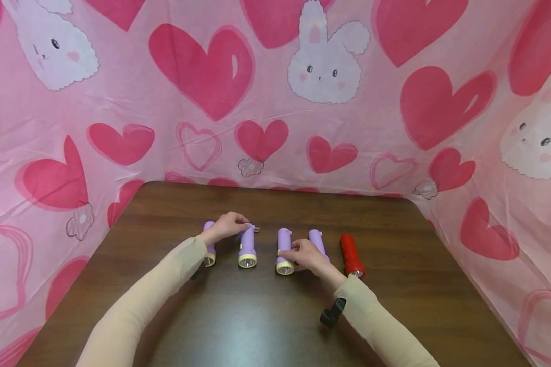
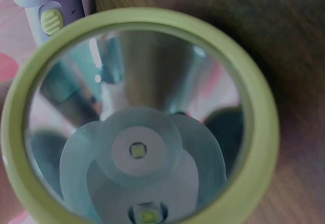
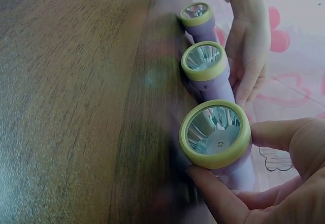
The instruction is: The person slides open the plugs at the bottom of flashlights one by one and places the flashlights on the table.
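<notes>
Four-in-a-row purple flashlights with pale yellow rims lie on the table, lenses toward me. My left hand [image 1: 228, 226] holds the back end of the second purple flashlight [image 1: 247, 246] from the left. The leftmost purple flashlight [image 1: 209, 259] is partly hidden under that wrist; its lens [image 2: 137, 132] fills the left wrist view. Thumb and fingers of my right hand [image 1: 308, 255] grip the third purple flashlight [image 1: 284, 239] just behind its rim, as the right wrist view shows around its yellow ring [image 3: 216, 160]. Behind this hand lies the rightmost purple flashlight [image 1: 317, 239], its front hidden.
A red flashlight [image 1: 351, 255] lies at the right end of the row. The brown wooden table [image 1: 248, 321] meets pink cloth [image 1: 266, 102] with hearts and rabbits at the back and sides. A black wrist device [image 1: 334, 312] hangs below the right sleeve.
</notes>
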Tool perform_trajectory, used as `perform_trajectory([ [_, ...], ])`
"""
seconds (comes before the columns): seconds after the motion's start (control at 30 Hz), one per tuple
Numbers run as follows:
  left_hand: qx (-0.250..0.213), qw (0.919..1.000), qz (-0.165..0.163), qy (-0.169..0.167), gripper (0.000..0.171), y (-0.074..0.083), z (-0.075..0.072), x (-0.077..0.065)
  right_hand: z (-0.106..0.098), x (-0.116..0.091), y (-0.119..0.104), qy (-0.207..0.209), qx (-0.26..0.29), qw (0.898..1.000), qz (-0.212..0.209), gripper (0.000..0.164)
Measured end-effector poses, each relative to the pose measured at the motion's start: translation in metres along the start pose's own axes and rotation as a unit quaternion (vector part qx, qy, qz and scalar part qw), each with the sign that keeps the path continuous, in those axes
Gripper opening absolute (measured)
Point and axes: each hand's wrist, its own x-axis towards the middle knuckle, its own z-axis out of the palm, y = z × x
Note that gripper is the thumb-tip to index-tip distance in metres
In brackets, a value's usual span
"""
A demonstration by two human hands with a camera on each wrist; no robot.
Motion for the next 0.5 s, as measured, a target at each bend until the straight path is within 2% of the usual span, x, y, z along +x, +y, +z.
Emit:
perform_trajectory([
  [0.27, 0.007, 0.9999, 0.014, 0.007, 0.034, -0.0021, 0.0004, 0.0029, -0.0003, -0.0014, -0.0017, 0.003, 0.01, 1.0, 0.0, 0.043],
  [0.5, -0.013, 0.9999, 0.005, 0.004, 0.035, -0.0015, -0.0004, 0.0022, -0.0028, -0.0035, -0.0046, -0.002, 0.023, 1.0, -0.009, 0.047],
])
